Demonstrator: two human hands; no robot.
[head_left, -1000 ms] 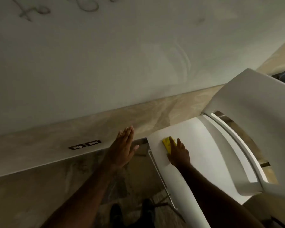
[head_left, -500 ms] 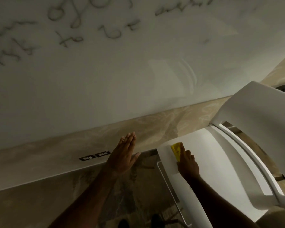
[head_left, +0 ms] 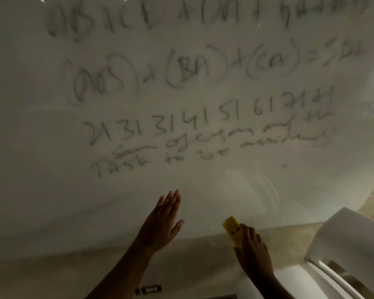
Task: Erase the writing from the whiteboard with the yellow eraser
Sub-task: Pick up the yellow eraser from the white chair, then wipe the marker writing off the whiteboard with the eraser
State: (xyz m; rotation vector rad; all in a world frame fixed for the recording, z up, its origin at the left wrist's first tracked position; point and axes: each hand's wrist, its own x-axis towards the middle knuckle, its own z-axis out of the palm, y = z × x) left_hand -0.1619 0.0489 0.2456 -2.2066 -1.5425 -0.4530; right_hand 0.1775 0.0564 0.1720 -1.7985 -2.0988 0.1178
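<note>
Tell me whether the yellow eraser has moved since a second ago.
Yes. The yellow eraser, gripped by the right hand, has left the white chair seat and risen to the whiteboard bottom edge.

Right hand (head_left: 254, 253) around yellow eraser (head_left: 232, 230) below written-over whiteboard (head_left: 52, 169), flat left hand (head_left: 162, 225) raised beside it.

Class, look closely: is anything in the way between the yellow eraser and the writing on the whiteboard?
Nothing visible. The right hand holds the yellow eraser at the whiteboard's lower edge; bare board lies between it and the writing above.
</note>
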